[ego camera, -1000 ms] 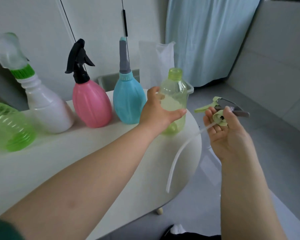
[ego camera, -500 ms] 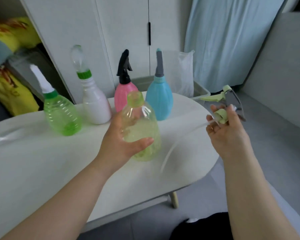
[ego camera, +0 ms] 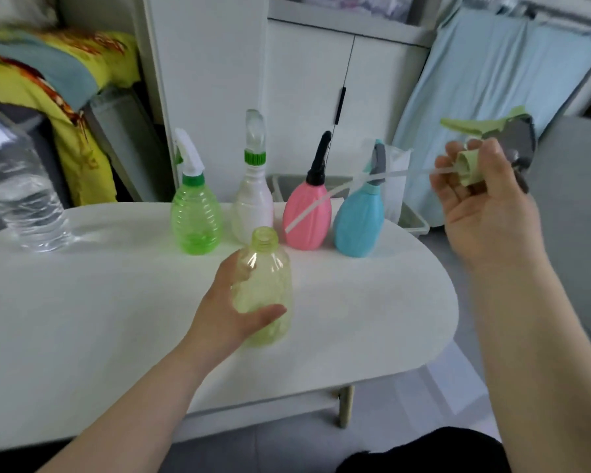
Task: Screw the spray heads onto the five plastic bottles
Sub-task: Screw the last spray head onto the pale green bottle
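My left hand (ego camera: pixel 231 310) grips a pale yellow-green bottle (ego camera: pixel 265 288) with an open neck, upright on the white table (ego camera: pixel 116 302). My right hand (ego camera: pixel 485 213) holds a light green and grey spray head (ego camera: pixel 492 145) up at the right, its long white tube (ego camera: pixel 342 196) slanting down to the left in front of the back row. Behind stand a green bottle (ego camera: pixel 196 220), a white bottle (ego camera: pixel 253 203), a pink bottle (ego camera: pixel 307 216) and a blue bottle (ego camera: pixel 359 223), each with a spray head on.
A clear water bottle (ego camera: pixel 17 186) stands at the table's far left. White cupboards (ego camera: pixel 304 90) and a pale blue curtain (ego camera: pixel 485 97) rise behind. A plastic bin (ego camera: pixel 413 220) sits behind the table's right end, where the table edge curves away.
The left hand has brought the yellow-green bottle from the table's right end toward the middle front. The right hand has raised the spray head, swinging its tube up. The camera has tilted up and left.
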`<state>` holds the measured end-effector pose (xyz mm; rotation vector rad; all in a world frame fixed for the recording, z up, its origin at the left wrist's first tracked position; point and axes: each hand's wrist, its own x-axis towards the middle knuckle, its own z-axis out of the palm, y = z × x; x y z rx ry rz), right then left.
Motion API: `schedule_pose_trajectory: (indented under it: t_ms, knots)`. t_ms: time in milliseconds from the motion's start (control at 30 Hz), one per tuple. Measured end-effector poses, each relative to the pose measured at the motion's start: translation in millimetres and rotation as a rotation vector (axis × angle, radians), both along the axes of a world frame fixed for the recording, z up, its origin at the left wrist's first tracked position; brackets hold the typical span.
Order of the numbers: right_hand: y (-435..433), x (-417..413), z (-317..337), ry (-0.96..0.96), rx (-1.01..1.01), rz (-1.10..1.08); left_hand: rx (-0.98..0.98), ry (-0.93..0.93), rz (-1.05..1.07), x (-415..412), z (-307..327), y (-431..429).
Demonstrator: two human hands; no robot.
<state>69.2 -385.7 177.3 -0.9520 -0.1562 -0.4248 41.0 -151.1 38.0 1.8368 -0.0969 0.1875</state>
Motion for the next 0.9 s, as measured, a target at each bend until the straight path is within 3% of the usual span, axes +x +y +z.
schedule_pose_trajectory:
  t_ms: [500, 900]
  knots:
    - [41.6, -7.1, 29.0, -0.034, -0.315, -0.004, 0.02, 0.048, -0.05, -5.7, -26.2, 15.0]
    - [115.6, 6.4, -32.6, 0.119, -0.832, 0.372, 0.053, 0.034, -0.025, -6.5, -27.2, 16.9]
